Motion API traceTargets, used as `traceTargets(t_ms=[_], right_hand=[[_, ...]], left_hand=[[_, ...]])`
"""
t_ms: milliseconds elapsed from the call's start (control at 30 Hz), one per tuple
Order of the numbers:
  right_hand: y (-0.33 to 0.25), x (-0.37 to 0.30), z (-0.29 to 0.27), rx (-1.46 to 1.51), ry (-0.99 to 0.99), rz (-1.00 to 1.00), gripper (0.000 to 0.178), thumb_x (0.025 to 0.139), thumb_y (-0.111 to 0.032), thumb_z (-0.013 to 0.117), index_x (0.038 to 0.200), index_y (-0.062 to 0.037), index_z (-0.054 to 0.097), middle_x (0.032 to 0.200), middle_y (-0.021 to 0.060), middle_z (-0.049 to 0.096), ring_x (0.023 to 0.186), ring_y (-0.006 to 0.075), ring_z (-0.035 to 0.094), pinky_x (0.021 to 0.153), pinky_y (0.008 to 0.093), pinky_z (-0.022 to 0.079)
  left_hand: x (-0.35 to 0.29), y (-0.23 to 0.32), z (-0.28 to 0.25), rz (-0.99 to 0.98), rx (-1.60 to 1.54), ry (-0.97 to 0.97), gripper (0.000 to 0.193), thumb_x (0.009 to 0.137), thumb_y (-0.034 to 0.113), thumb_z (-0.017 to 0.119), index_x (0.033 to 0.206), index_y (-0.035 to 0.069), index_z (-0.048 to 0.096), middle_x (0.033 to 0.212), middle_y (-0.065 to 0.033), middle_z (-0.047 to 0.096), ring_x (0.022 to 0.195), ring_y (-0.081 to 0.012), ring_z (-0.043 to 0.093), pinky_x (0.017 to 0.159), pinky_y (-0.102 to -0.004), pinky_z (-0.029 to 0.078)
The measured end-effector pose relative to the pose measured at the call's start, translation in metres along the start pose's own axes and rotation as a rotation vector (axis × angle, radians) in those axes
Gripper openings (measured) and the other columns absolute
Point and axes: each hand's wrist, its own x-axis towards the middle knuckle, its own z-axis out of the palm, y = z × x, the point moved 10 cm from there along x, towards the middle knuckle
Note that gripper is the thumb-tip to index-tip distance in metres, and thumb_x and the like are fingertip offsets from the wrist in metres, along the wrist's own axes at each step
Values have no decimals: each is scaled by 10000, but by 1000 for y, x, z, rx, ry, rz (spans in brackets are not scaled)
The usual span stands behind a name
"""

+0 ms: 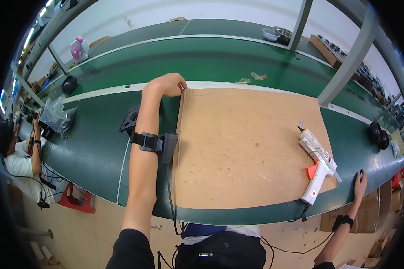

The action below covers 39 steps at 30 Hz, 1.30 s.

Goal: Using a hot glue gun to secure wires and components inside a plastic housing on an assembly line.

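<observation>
A flat brown cardboard sheet [238, 148] lies on the green worktable in front of me. My left hand [167, 84] reaches to its far left corner, fingers curled down and closed at the edge there. Toward the right side of the sheet rests a white hot glue gun [318, 166] with an orange trigger, its nozzle pointing away from me and its cord running off the near edge. Neither hand touches it. By the table's near right edge, my right hand [360, 183] has its fingers closed around something small and dark, too small to name.
Left of my forearm sits a black bracket-like part [129, 120]. A clear plastic bag [60, 117] lies farther left, near a person in a white shirt [22, 168]. Black round parts [378, 136] stand at the right. A metal post [352, 56] rises beyond the sheet's far right corner.
</observation>
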Motion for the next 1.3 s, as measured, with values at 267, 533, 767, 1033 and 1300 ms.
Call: traceTargets(t_ms=[267,533,767,1033,1300], right_hand=[[5,3,4,-16,-20,-3,514,1035,-343,511,1407,12,519,1450,233,512,1373,376,453,1151,410,331],[7,3,1,-8,-23,-7,504,1040,-335,507,1404,13,522,1436,229,525,1350,370,477,1131,405,349],[16,4,-3,5,15,-26,479,1020,-306,528,1366,25,540,1383,244,558,1297,381,517,1102,412,385],[-33,-7,-13,-61,92,-27,471,997,-335,541,1323,4,572,1342,233,586,1258,388,545,1076,416,412],[-35,-18,-23,-67,83,48,479,994,-361,538,1354,-45,564,1386,204,566,1305,373,515,1099,417,398]], left_hand=[[-6,-1,-8,-28,-85,7,338,803,105,695,1136,57,724,1062,-93,752,865,-205,702,758,-352,565],[-10,3,-15,-49,-70,-7,251,798,177,738,1015,54,716,983,-72,749,795,-171,675,705,-326,543],[-9,23,-23,249,-47,73,250,787,186,747,974,31,688,934,-93,720,873,-189,675,761,-333,541],[-23,33,-39,113,-136,-30,275,810,145,739,1024,2,640,782,-38,642,715,-122,591,623,-309,478],[-37,47,-42,123,-294,5,241,819,131,702,1004,-11,641,848,-50,670,755,-126,599,660,-292,489]])
